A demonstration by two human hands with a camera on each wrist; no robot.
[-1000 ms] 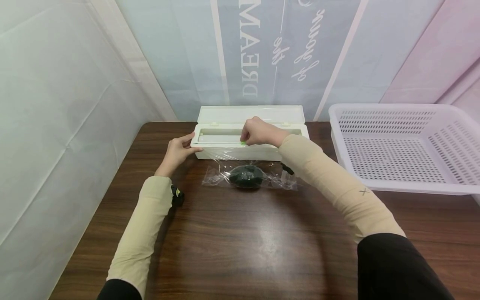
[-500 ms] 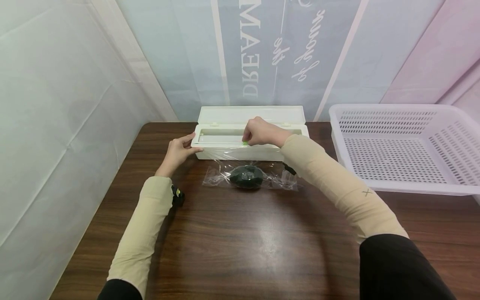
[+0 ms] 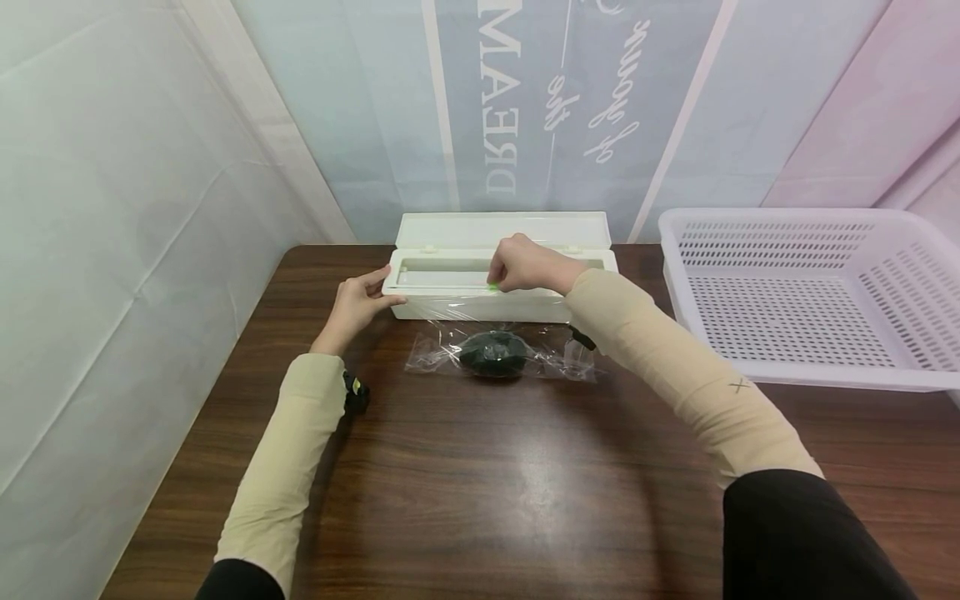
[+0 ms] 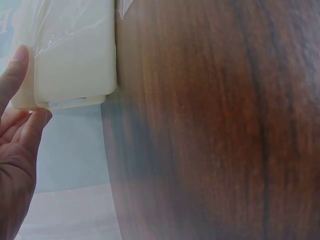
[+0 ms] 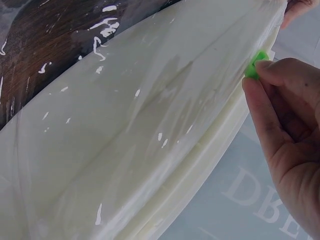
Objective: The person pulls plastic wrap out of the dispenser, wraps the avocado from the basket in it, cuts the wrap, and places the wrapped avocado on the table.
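A white cling film dispenser box (image 3: 480, 307) stands near the table's back edge, its lid (image 3: 502, 228) raised behind it. My left hand (image 3: 356, 305) grips the box's left end, thumb on the front and fingers at the back; in the left wrist view the thumb (image 4: 16, 70) lies on the box corner. On the front rim my right hand (image 3: 528, 265) pinches a small green slide cutter (image 5: 256, 65) between thumb and finger. Clear cling film (image 5: 135, 115) drapes down the box front, to a dark green oval fruit or vegetable (image 3: 493, 354) lying in film on the table.
To the right stands a white perforated plastic basket (image 3: 817, 371). The brown wooden table (image 3: 465, 483) stretches in front of the box. A printed curtain (image 3: 390, 108) hangs just behind the table, and a pale sheet (image 3: 135, 275) lines the left side.
My right hand and the green slide cutter have shifted slightly to the right along the box rim. My left hand, the box and the wrapped green thing stay where they were.
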